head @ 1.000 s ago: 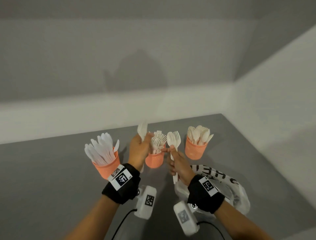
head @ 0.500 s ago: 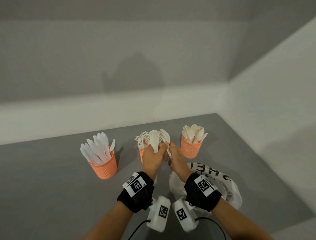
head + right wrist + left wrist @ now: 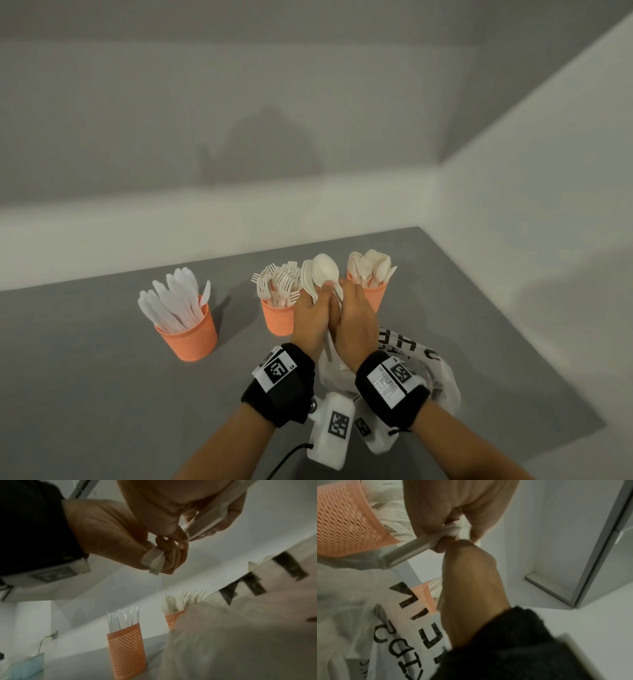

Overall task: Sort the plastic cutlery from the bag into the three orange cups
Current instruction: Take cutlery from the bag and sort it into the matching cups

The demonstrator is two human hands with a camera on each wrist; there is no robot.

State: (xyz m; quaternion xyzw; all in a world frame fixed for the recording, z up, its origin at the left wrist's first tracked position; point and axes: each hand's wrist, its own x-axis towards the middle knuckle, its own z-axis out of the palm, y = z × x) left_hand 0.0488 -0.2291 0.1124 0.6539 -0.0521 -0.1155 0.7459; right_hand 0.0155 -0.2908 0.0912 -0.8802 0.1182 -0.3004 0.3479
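Three orange mesh cups stand in a row on the grey table. The left cup point(image 3: 191, 337) holds knives, the middle cup point(image 3: 275, 317) forks, the right cup point(image 3: 375, 298) spoons. My two hands meet between the middle and right cups. The left hand point(image 3: 317, 294) grips a bunch of white spoons point(image 3: 323, 270), bowls up. The right hand point(image 3: 346, 294) pinches handles in the same bunch point(image 3: 204, 520). In the right wrist view, handle ends point(image 3: 154, 561) stick out below the left hand's curled fingers. The white bag point(image 3: 416, 359) with black letters lies under my right wrist.
White walls close the table's far side and right side. The table's right edge point(image 3: 513, 329) runs just past the bag. A pale blue pack point(image 3: 24, 665) lies far left in the right wrist view. A cable trails from my left wrist unit point(image 3: 291, 455).
The left hand came from beside the fork cup over to the right hand. The fork that stood up in the right hand is gone; both hands now hold spoons, nearer the spoon cup.
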